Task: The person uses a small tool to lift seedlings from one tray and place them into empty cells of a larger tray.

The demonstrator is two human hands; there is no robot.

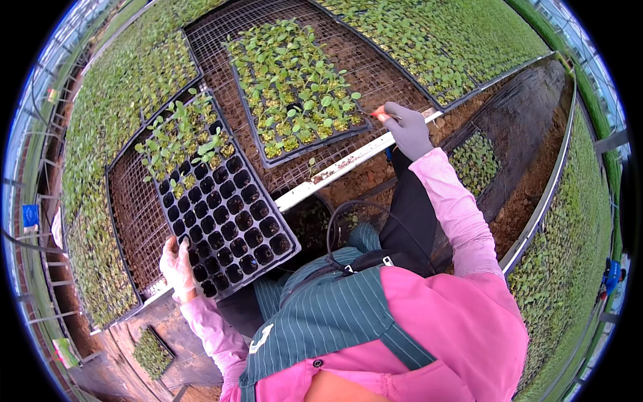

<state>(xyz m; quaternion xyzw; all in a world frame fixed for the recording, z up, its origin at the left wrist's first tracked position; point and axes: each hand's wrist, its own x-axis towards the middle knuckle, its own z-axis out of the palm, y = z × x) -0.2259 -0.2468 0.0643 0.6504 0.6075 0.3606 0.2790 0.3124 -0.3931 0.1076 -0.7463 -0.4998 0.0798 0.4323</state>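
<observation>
A black plastic cell tray (230, 228) lies before me at a slant, overhanging the bench's front rail. Its near cells look unplanted, while leafy seedlings (181, 128) crowd its far end. My left hand (179, 269), in a clear thin glove, straddles the tray's left rim, with a fingertip over the cells. My right hand (409, 128), in a grey glove with bare fingertips, pinches a small red-handled tool (380, 111). The tool's thin tip reaches toward the near right corner of a second tray (314, 157), which is full of green seedlings (296, 85).
A white rail (346, 168) edges the wire mesh bench (128, 221). Dense seedling trays (427, 40) spread beyond and to both sides. A black cable (329, 231) loops by my waist. Small seedling patches sit on the ground at right (474, 163) and lower left (152, 353).
</observation>
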